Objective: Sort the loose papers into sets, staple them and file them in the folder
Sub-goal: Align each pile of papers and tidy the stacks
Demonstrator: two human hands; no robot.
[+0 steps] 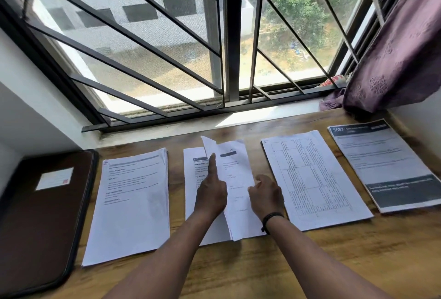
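Four paper piles lie in a row on the wooden desk (pixel 286 263): a text pile (pixel 131 215) at the left, a middle pile (pixel 191 203), a pile of table pages (pixel 312 179) and a pile with dark bands (pixel 384 167) at the right. Above the middle pile both hands hold up a small sheaf of sheets (pixel 236 172), whose top left corner curls. My left hand (pixel 211 193) grips the sheaf's left edge with the index finger pointing up along it. My right hand (pixel 266 193) pinches the right edge. A closed dark brown folder (pixel 40 215) with a white label lies at the far left.
A barred window (pixel 224 48) and its sill run along the desk's far edge. A purple curtain (pixel 393 48) hangs at the right, reaching the desk's back corner. White walls close in the desk on both sides. Bare wood shows along the front of the desk.
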